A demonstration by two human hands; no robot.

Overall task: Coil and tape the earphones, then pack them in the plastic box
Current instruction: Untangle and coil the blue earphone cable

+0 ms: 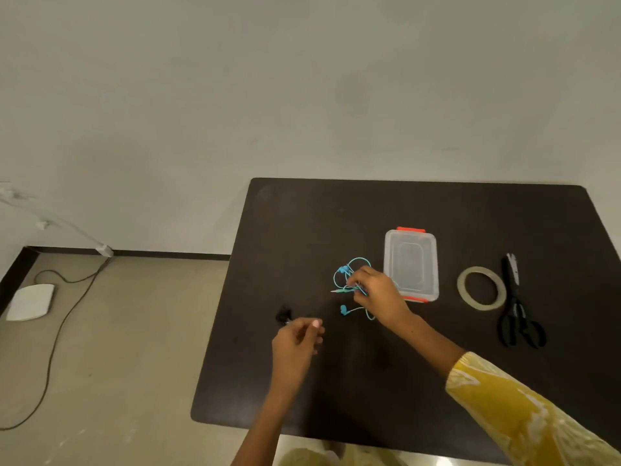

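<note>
On the dark table (437,381), the right hand (378,294) pinches the tangled blue earphones (351,284) in a closed grip, just left of the lidded plastic box (411,265). The left hand (297,344) pinches something small and dark, perhaps black earphones (283,316); blur hides it.

Dark surface (420,381) bearing blue earphones (349,284) in a loose tangle, pinched at the cord in the right hand (378,294) grip, just left of a lidded plastic box (411,264). Left hand (295,344) closed on something small and dark (283,316), too blurred to name. Tape roll (481,290) and black scissors (517,304) side by side, right of the box.
</note>
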